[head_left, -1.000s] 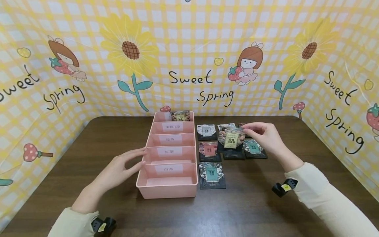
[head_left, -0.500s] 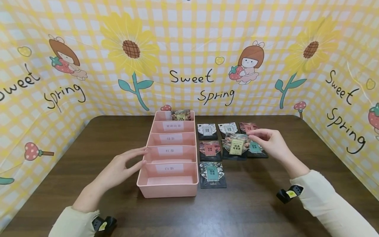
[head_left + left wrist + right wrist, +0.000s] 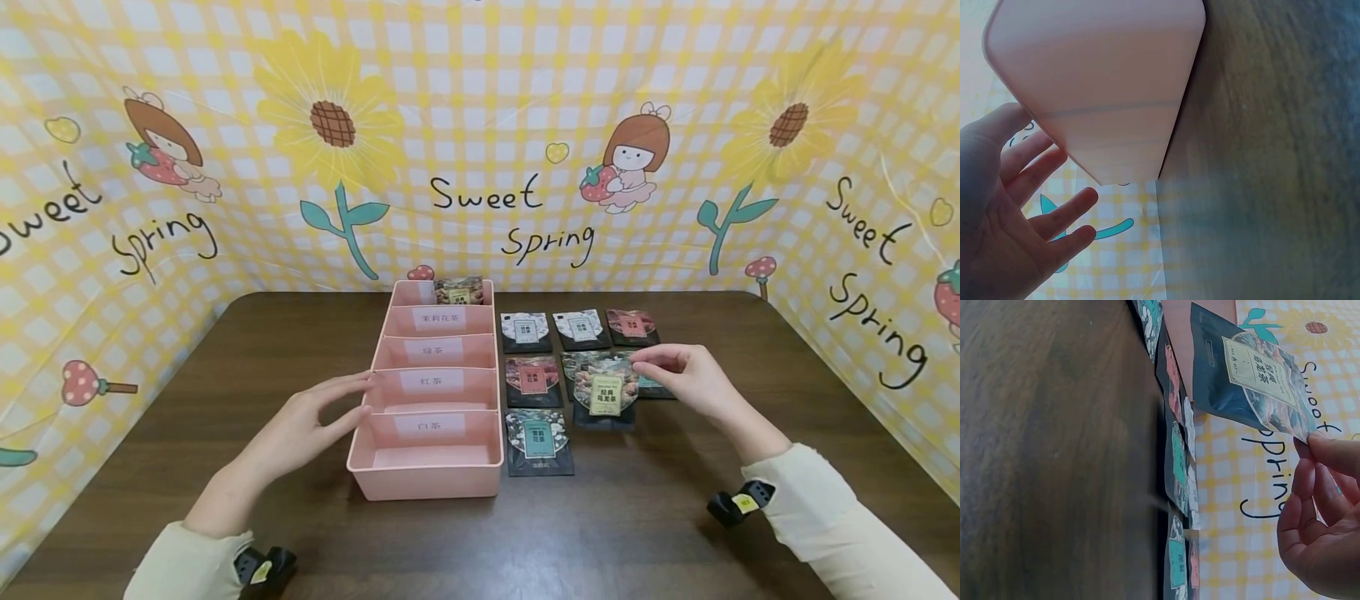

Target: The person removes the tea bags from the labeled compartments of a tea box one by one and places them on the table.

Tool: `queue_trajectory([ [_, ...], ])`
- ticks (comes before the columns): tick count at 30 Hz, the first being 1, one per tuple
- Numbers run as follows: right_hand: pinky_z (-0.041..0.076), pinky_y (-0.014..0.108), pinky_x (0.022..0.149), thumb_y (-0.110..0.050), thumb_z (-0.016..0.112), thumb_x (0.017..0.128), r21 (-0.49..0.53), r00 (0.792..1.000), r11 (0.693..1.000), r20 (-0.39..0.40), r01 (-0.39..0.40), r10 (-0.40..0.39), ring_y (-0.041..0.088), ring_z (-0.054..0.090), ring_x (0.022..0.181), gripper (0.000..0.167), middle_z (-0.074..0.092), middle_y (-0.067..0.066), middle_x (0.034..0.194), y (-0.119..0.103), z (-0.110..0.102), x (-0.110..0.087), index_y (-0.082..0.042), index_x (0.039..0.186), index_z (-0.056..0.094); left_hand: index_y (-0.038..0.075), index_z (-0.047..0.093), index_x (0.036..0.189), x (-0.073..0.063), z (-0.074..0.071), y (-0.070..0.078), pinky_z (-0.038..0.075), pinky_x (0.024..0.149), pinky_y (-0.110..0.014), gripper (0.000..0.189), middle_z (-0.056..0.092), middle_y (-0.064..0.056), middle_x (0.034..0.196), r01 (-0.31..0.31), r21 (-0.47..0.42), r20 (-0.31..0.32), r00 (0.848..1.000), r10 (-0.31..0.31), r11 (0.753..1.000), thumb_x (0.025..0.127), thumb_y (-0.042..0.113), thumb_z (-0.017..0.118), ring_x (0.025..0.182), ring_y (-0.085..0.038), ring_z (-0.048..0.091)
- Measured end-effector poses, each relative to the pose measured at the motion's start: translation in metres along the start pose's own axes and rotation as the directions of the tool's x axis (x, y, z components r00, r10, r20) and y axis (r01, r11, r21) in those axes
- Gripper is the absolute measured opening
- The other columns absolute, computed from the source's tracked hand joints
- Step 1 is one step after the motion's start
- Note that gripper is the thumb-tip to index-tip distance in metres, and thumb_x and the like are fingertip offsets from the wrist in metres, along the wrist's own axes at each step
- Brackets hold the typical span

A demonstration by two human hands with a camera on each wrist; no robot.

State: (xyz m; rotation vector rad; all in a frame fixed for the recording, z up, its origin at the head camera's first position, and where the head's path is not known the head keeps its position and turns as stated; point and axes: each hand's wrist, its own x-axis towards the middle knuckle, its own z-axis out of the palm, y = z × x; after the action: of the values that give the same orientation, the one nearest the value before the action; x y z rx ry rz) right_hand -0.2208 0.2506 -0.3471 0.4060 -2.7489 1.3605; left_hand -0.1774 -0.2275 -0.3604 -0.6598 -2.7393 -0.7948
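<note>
My right hand pinches a tea sachet with a yellow-green label by its upper right corner, between thumb and fingertips. In the right wrist view that dark sachet is raised off the table, apart from the sachets lying below. From the head, it overlaps one sachet and part of a teal-labelled sachet. My left hand has its fingers spread loosely, with fingertips at the left rim of a long pink divided box. The left wrist view shows the thumb and fingers beside the box wall.
Right of the box lie white-labelled sachets, red-labelled sachets and a teal-labelled sachet in front. Paper labels mark the compartments; the farthest holds a yellow-green-labelled sachet. A yellow checked cloth surrounds the brown table.
My right hand has drawn the pinched sachet toward me and slightly right, uncovering more of the white- and red-labelled sachets behind. My left hand stays at the box rim.
</note>
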Motion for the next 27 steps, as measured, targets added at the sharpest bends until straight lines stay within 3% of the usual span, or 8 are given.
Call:
queue_trajectory([
  [4, 0.052, 0.022, 0.067, -0.02, 0.064, 0.089, 0.008, 0.999, 1.0, 0.048, -0.017, 0.016, 0.0, 0.061, 0.078, 0.027, 0.07, 0.015, 0.102, 0.005, 0.002, -0.001, 0.0, 0.107, 0.067, 0.012, 0.061, 0.123, 0.0, 0.0, 0.0, 0.041, 0.098, -0.047, 0.036, 0.058, -0.009, 0.132, 0.007, -0.005, 0.003, 1.0, -0.007, 1.0, 0.09, 0.026, 0.062, 0.122, -0.03, 0.054],
  [12, 0.051, 0.016, 0.072, -0.017, 0.063, 0.089, 0.015, 0.993, 1.0, 0.111, -0.027, 0.025, -0.006, 0.061, 0.08, 0.027, 0.069, 0.021, 0.103, 0.016, 0.008, -0.004, 0.003, 0.107, 0.067, 0.012, 0.061, 0.122, 0.0, 0.0, 0.0, 0.041, 0.098, -0.046, 0.035, 0.058, -0.009, 0.132, 0.001, 0.001, -0.001, 1.0, -0.001, 1.0, 0.09, 0.025, 0.063, 0.122, -0.03, 0.054],
  [27, 0.05, 0.018, 0.072, -0.018, 0.063, 0.089, -0.009, 0.984, 0.997, 0.159, -0.081, 0.081, 0.002, 0.062, 0.081, 0.026, 0.07, 0.017, 0.099, 0.03, 0.017, -0.003, 0.002, 0.104, 0.068, 0.013, 0.061, 0.123, 0.001, -0.001, 0.0, 0.041, 0.098, -0.046, 0.035, 0.058, -0.008, 0.132, 0.0, -0.003, 0.003, 1.0, 0.0, 1.0, 0.09, 0.026, 0.063, 0.122, -0.029, 0.054],
])
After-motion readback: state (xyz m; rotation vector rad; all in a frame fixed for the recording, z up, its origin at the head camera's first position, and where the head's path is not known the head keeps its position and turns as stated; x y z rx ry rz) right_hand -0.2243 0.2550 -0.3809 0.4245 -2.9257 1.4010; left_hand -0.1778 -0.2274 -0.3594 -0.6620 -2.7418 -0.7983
